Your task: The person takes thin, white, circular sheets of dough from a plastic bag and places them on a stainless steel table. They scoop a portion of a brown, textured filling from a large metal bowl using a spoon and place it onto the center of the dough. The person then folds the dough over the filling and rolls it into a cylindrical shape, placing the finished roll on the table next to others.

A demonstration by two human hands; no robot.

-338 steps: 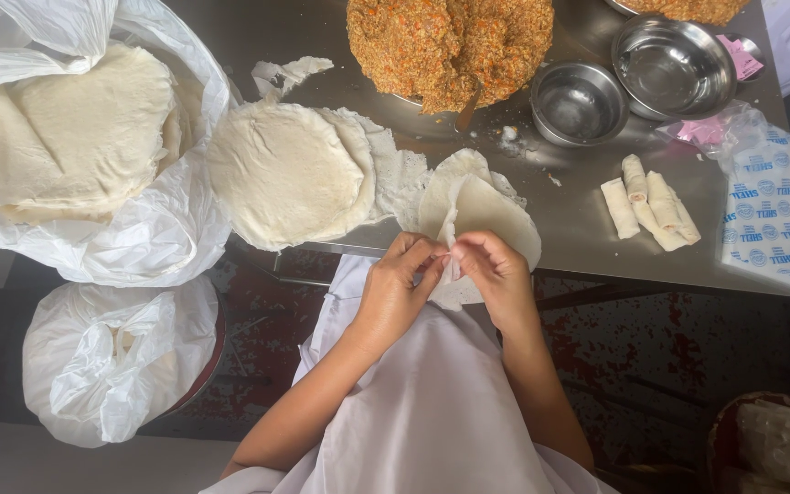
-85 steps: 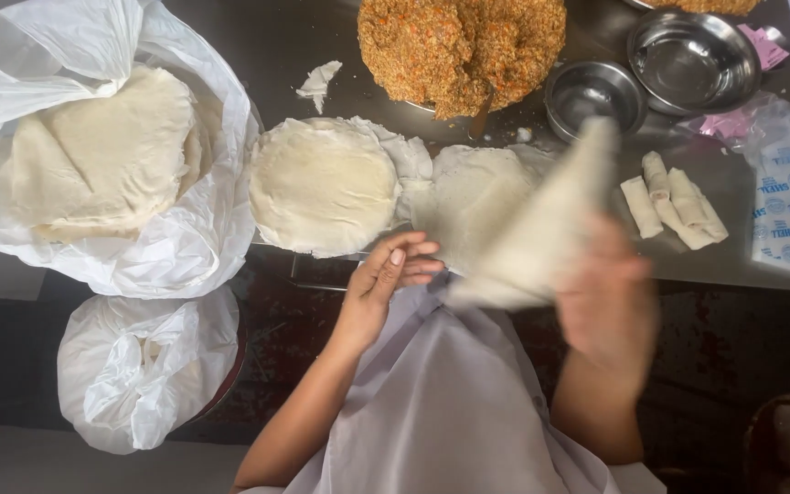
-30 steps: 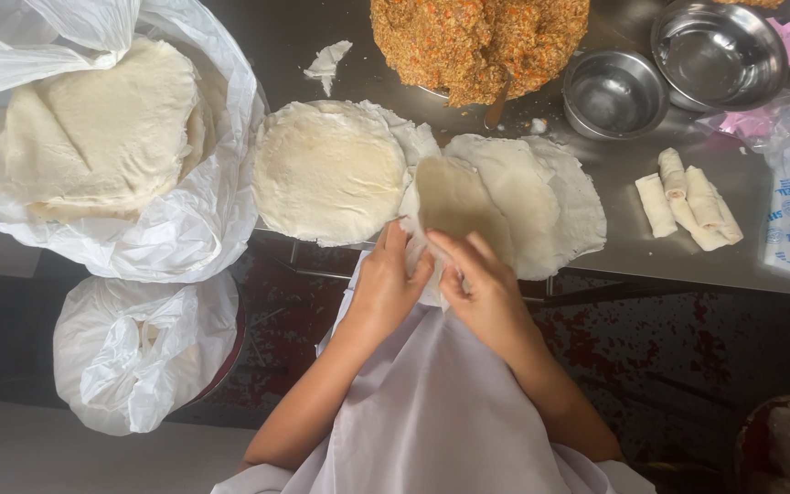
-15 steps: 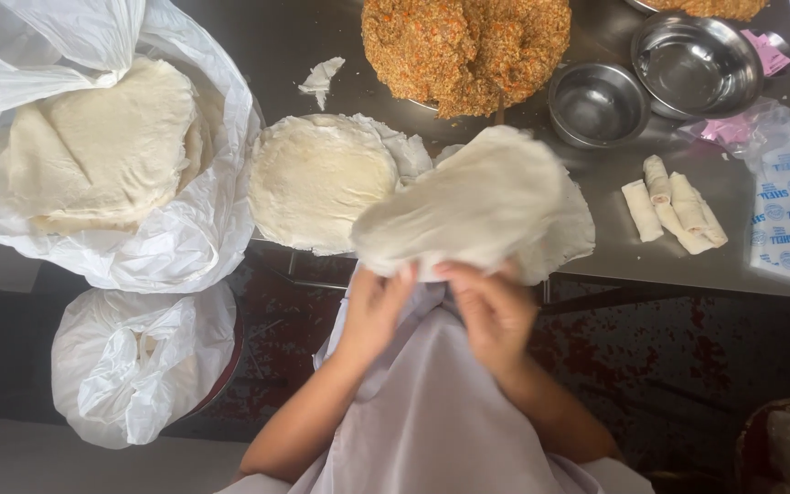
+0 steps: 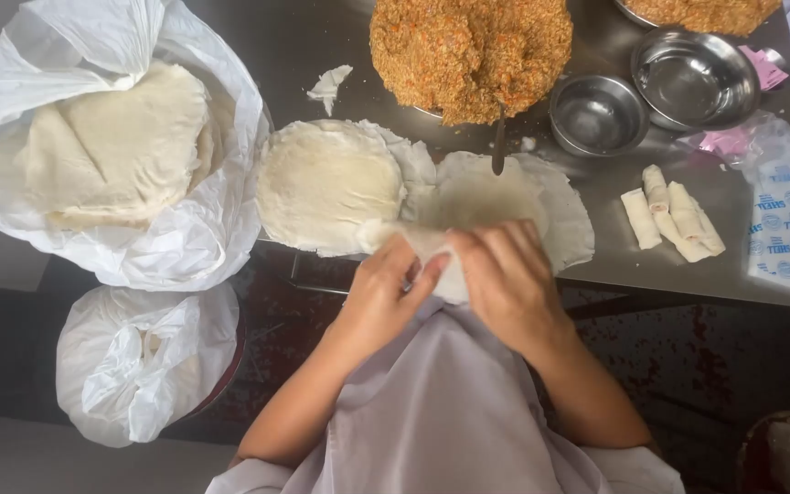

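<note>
- At the near edge of the tabletop point(image 5: 651, 274), my left hand point(image 5: 378, 297) and right hand point(image 5: 505, 284) are closed together on a thin pale wrapper sheet point(image 5: 432, 252), pinching its rim between fingertips.
- Half a second ago this sheet was lifted and billowing above the edge; now it is down low, bunched at my fingers.
- A second spread wrapper point(image 5: 514, 197) lies flat just beyond my hands, so I judge one sheet is peeled free and I am parting the next.
- The stack of wrappers point(image 5: 326, 183) sits left of it, touching.
- The heap of orange filling point(image 5: 473, 50) is at the far edge, a spoon handle point(image 5: 498, 146) sticking out of it.
- Finished rolls point(image 5: 674, 215) lie toward the right edge, well apart from my hands.
</note>
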